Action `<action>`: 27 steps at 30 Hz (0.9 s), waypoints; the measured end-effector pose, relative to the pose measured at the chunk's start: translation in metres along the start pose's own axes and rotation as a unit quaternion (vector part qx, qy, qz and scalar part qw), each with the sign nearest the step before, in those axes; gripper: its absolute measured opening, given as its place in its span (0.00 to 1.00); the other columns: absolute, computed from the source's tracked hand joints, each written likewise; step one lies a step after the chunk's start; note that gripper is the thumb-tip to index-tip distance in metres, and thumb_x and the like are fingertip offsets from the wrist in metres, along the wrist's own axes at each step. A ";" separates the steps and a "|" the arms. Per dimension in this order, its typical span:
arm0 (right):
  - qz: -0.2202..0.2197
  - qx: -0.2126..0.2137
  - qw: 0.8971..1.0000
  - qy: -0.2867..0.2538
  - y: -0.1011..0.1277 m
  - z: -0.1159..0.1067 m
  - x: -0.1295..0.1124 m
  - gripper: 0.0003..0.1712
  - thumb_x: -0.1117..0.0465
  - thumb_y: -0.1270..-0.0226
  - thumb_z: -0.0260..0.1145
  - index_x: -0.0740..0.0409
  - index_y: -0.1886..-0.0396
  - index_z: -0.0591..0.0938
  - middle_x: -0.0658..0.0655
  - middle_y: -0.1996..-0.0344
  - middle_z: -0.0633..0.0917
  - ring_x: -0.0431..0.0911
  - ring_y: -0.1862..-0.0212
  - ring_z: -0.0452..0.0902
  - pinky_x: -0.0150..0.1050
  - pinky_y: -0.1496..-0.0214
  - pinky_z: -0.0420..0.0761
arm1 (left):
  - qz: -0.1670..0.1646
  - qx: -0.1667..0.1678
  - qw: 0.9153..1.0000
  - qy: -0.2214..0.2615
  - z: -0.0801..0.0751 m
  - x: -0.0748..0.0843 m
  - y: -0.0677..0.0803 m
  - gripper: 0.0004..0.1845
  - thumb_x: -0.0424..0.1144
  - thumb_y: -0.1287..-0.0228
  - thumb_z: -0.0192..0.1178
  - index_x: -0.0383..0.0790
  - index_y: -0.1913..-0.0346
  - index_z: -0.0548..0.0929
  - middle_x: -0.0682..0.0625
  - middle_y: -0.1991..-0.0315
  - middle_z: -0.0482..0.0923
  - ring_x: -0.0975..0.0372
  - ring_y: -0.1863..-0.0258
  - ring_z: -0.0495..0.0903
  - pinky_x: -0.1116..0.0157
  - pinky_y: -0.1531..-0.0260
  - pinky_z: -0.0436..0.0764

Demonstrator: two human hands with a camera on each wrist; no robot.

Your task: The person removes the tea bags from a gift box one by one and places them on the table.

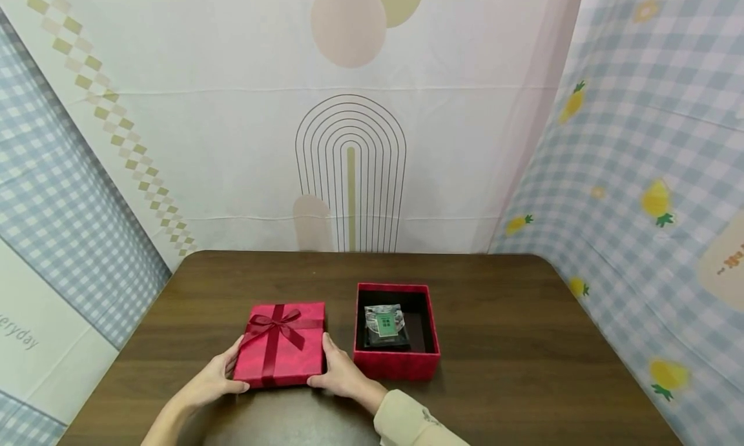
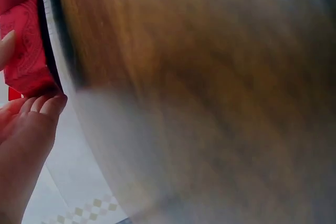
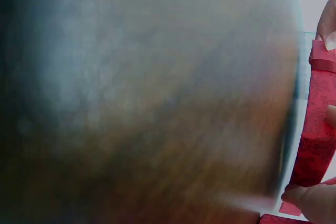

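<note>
A red gift box lid with a dark red ribbon and bow sits in front of the person, left of the table's middle. The left hand grips its left side, thumb at the near corner; in the left wrist view the fingers curl at the lid's edge. On the opposite side the right hand holds the lid, thumb along the near corner. To the right stands the red box base, black inside and without its cover. In it lies a clear packet with a green label.
The dark brown wooden table has rounded far corners. A white patterned cloth hangs behind it, and blue checked cloth with yellow fruit prints hangs along the right side. The box base is close beside the right hand.
</note>
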State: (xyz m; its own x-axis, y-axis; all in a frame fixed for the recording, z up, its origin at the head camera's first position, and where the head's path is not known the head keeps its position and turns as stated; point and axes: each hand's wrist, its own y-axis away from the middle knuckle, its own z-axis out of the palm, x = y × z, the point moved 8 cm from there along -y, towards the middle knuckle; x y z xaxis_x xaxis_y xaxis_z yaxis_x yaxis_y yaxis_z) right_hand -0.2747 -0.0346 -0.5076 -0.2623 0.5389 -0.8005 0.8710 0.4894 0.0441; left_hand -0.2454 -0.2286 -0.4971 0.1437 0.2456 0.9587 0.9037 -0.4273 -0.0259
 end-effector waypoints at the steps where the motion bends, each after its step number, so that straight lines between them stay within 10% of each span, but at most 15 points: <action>1: 0.004 -0.001 1.000 0.006 0.000 0.001 0.001 0.52 0.62 0.53 0.71 0.75 0.33 0.53 0.70 0.33 0.57 0.56 0.33 0.55 0.46 0.34 0.58 | -0.003 -0.002 1.000 -0.007 0.000 -0.001 -0.001 0.52 0.24 0.54 0.62 0.16 0.35 0.34 0.18 0.37 0.36 0.79 0.44 0.60 0.81 0.53 0.64; 7: 0.027 -0.010 0.999 0.026 0.000 0.004 0.001 0.52 0.63 0.52 0.72 0.74 0.33 0.52 0.69 0.33 0.57 0.57 0.33 0.54 0.47 0.34 0.58 | -0.035 -0.015 0.998 -0.049 0.001 -0.005 -0.002 0.51 0.24 0.56 0.62 0.12 0.37 0.36 0.19 0.36 0.33 0.34 0.38 0.44 0.84 0.52 0.58; 16: 0.018 -0.018 0.999 0.041 0.002 0.005 0.000 0.53 0.61 0.52 0.73 0.75 0.33 0.51 0.70 0.33 0.56 0.57 0.32 0.53 0.47 0.34 0.57 | -0.055 -0.021 0.997 -0.055 0.003 -0.005 0.002 0.51 0.25 0.55 0.62 0.13 0.37 0.36 0.20 0.36 0.32 0.33 0.38 0.41 0.85 0.52 0.57; 27: -0.056 -0.020 0.998 0.024 0.016 -0.020 -0.037 0.45 0.52 0.36 0.60 0.65 0.29 0.48 0.62 0.29 0.50 0.50 0.30 0.47 0.46 0.33 0.55 | -0.022 0.088 0.982 -0.169 -0.019 0.042 -0.007 0.49 0.33 0.47 0.64 0.17 0.35 0.41 0.20 0.35 0.39 0.31 0.38 0.46 0.47 0.43 0.56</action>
State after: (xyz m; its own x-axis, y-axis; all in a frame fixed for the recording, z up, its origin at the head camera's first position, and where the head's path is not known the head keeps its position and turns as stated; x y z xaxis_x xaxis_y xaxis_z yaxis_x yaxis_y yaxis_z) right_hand -0.2592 -0.0328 -0.4656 -0.3771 0.5115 -0.7721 0.8181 0.5747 -0.0188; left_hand -0.2529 -0.2319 -0.4512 0.2022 0.5468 0.8125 0.9633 -0.2607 -0.0643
